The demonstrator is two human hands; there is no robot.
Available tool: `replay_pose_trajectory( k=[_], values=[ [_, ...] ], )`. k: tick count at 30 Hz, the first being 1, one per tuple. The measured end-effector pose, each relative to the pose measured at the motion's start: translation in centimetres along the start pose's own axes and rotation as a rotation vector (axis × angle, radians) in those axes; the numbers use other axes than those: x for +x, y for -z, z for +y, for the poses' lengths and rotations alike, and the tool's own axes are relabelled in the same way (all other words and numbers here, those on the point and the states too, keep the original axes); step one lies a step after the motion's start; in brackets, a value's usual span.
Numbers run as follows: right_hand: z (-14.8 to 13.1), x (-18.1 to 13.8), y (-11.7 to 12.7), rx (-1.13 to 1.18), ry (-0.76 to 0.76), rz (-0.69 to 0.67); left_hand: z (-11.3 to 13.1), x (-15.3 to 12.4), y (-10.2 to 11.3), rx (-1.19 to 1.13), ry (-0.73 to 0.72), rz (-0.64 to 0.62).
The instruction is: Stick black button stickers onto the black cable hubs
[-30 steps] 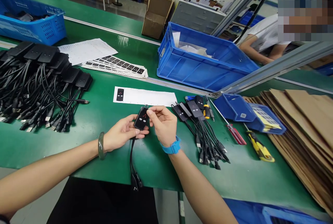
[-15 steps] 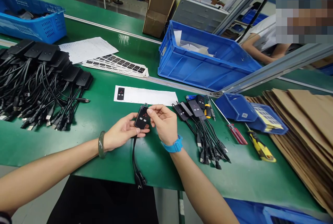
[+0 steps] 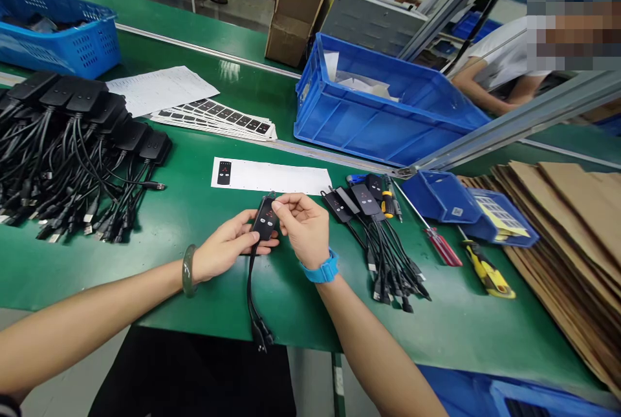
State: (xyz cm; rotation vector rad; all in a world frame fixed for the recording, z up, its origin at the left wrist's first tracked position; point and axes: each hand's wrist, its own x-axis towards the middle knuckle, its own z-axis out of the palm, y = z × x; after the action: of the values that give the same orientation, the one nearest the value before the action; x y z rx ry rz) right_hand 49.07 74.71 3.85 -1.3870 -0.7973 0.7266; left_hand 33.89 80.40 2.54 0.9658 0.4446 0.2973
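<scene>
My left hand (image 3: 233,244) is closed around a small black control box (image 3: 262,231), thumb along its lower edge. Two white ovals and red marks show on the black sticker label (image 3: 266,215) on its face. Black cables (image 3: 251,294) hang from the box toward the table's front edge. At the box's upper right corner, my right hand (image 3: 305,226) pinches with thumb and forefinger at the label's edge; the fingers partly cover that corner. Just beyond lies a white backing sheet (image 3: 276,174) with a single black label (image 3: 224,172) at its left end.
Plain black boxes with cables (image 3: 82,103) are heaped at left. Labelled boxes (image 3: 363,200), screwdrivers (image 3: 442,245) and a yellow-black cutter (image 3: 488,271) lie at right. Label sheets (image 3: 218,118), a blue crate (image 3: 378,116) and cardboard (image 3: 548,210) stand around; a person (image 3: 495,74) sits beyond.
My left thumb has moved up onto the lower front of the box. My right hand keeps its pinch at the upper corner, and the camera view has shifted slightly.
</scene>
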Motion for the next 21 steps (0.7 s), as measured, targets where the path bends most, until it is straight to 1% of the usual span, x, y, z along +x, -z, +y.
replay_pose_trajectory(
  k=[6,10,12,15,19,21],
  values=[
    [0.0,0.0,0.0,-0.024,0.004,0.015,-0.4,0.0,0.0,0.069,-0.075,-0.040],
    [0.2,-0.2,-0.1,-0.030,0.008,0.025,-0.4,0.0,0.0,0.130,-0.083,-0.035],
    [0.4,-0.2,0.0,-0.066,0.035,0.034,-0.5,0.0,0.1,0.161,-0.077,-0.029],
    [0.7,-0.2,0.4,-0.201,0.108,0.030,-0.5,0.1,0.3,0.160,-0.062,-0.025],
    [0.5,0.3,1.2,-0.507,0.200,0.031,-0.3,0.1,0.3,0.078,-0.032,-0.030],
    [0.3,0.5,1.4,-0.604,0.225,0.050,0.1,0.1,0.2,0.034,-0.011,-0.025]
  ],
)
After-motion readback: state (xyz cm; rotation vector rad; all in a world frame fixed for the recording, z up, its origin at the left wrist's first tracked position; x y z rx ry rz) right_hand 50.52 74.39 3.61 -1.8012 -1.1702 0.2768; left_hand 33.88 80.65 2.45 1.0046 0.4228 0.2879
